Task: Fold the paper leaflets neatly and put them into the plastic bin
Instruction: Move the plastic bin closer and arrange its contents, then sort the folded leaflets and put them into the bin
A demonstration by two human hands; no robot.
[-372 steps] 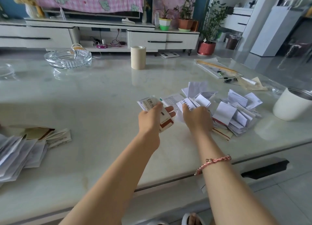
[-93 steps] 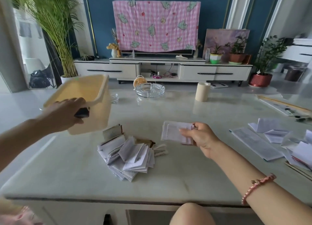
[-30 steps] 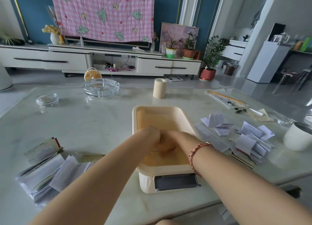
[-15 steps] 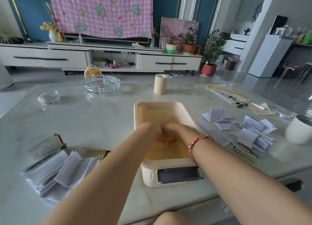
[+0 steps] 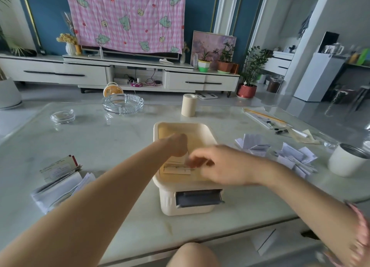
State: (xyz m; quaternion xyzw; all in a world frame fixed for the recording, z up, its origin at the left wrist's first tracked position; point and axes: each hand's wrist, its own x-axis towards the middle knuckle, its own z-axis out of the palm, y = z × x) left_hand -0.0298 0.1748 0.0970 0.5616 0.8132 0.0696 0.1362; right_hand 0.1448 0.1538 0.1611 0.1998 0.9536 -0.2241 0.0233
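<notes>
At the left of the frame, a heap of folded leaflets (image 5: pixel 60 184) lies on the pale marble desk (image 5: pixel 100 146), with a small glass dish (image 5: pixel 62 116) and a glass ashtray (image 5: pixel 123 103) beyond it toward the upper left. At centre, the person's left hand (image 5: pixel 177 146) reaches down into a cream plastic bin (image 5: pixel 168 202). Its fingers are hidden behind the knuckles, so whether it grips anything cannot be told. A few folded leaflets in the bin (image 5: pixel 176 167) lie flat on the bottom, just below that hand. The right hand (image 5: pixel 220 166), blurred, hovers over the bin's near right rim with loose fingers holding nothing. A roll of tape (image 5: pixel 188 105) stands behind the bin. To the right, loose leaflets (image 5: pixel 294 158) are scattered beside a white mug (image 5: pixel 348 160).
</notes>
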